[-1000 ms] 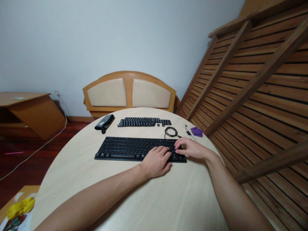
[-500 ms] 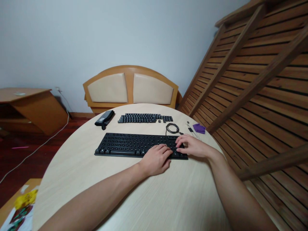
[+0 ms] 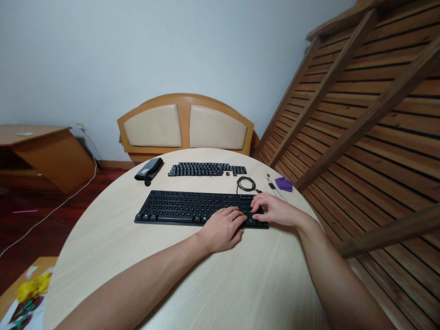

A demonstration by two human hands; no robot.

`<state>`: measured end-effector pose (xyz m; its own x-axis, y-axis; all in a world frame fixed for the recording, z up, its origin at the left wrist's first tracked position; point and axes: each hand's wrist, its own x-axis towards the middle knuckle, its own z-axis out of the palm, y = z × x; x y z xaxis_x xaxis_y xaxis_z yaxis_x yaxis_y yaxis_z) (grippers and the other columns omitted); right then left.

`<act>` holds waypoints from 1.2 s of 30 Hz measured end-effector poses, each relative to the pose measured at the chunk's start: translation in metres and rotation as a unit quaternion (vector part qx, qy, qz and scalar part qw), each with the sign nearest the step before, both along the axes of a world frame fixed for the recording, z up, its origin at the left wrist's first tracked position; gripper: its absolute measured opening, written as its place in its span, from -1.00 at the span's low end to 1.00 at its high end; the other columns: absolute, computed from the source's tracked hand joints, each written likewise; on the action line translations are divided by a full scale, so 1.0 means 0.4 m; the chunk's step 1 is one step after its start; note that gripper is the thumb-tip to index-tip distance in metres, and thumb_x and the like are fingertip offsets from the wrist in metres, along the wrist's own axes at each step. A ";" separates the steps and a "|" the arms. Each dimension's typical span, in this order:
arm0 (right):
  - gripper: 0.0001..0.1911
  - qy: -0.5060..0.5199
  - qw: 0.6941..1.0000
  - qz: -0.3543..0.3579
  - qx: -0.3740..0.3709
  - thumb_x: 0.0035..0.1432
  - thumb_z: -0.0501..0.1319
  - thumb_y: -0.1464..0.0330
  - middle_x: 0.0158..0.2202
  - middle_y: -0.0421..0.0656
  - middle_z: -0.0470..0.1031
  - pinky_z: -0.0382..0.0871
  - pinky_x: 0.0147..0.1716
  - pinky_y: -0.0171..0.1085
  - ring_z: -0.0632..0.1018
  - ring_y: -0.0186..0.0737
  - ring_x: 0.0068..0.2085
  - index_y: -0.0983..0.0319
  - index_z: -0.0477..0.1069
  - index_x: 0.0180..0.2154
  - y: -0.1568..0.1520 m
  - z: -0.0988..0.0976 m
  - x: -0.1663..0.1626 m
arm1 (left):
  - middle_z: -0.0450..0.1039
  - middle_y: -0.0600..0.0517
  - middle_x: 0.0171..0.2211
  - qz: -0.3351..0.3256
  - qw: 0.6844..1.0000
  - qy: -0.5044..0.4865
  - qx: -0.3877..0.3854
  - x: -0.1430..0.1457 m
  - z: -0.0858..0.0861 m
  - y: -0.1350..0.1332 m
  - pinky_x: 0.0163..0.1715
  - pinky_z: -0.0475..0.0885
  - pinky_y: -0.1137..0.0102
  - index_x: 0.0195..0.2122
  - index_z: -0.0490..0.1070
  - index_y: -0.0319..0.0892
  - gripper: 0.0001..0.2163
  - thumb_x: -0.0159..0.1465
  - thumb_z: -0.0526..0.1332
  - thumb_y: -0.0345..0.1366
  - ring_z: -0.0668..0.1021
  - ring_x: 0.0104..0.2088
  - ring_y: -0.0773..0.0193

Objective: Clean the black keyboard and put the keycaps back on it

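A black keyboard (image 3: pixel 178 207) with most of its keycaps off lies across the table in front of me. My left hand (image 3: pixel 224 228) rests at its front edge, right of centre, fingers stretched over the keys toward the number pad. Over the right end of the keyboard is my right hand (image 3: pixel 271 209), fingers curved and thumb apart from them; no object shows between them. Behind the keyboard, loose black keycaps (image 3: pixel 199 169) stand in rows laid out like a keyboard. A single keycap (image 3: pixel 227 173) sits slightly apart from them.
A coiled black cable (image 3: pixel 246 184) lies behind the keyboard. To the right are a thin wire tool (image 3: pixel 275 187) and a purple cloth (image 3: pixel 283 184). A dark folded pouch (image 3: pixel 149 169) is at the back left of the round table (image 3: pixel 113 229). A slatted wooden frame (image 3: pixel 371 114) leans at the right.
The view shifts very slightly. Both hands stay in nearly the same places on the keyboard, with at most small finger movements at the right hand.
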<state>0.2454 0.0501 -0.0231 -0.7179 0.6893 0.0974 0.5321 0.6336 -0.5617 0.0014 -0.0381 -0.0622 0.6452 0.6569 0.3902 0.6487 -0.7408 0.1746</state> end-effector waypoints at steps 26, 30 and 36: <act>-0.73 0.013 0.999 -0.036 0.033 0.24 0.26 0.13 -0.07 -0.06 0.52 0.34 0.09 -0.03 0.50 0.01 0.01 0.15 0.51 -0.13 -0.004 -0.003 -0.011 | 0.48 -0.15 0.12 0.002 1.000 0.010 0.010 0.002 -0.001 0.000 0.27 0.33 0.14 0.17 0.37 -0.24 -0.65 0.40 0.14 -0.25 0.43 0.23 0.03; -0.36 0.022 0.998 -0.057 0.021 0.15 0.34 0.03 0.23 0.00 0.35 0.19 0.28 0.07 0.36 0.09 0.26 0.12 0.35 0.19 0.016 -0.033 0.006 | 0.48 -0.15 0.12 0.001 1.000 0.012 0.011 0.002 0.003 -0.002 0.27 0.32 0.14 0.17 0.37 -0.25 -0.64 0.40 0.13 -0.25 0.43 0.23 0.03; -0.24 0.026 0.997 -0.063 -0.043 0.11 0.37 0.01 0.25 0.03 0.35 0.17 0.30 0.10 0.37 0.11 0.27 0.16 0.29 0.26 0.031 -0.055 0.008 | 0.48 -0.15 0.12 0.002 1.000 0.012 0.009 0.002 0.001 -0.001 0.26 0.34 0.12 0.17 0.37 -0.23 -0.65 0.40 0.13 -0.25 0.43 0.23 0.03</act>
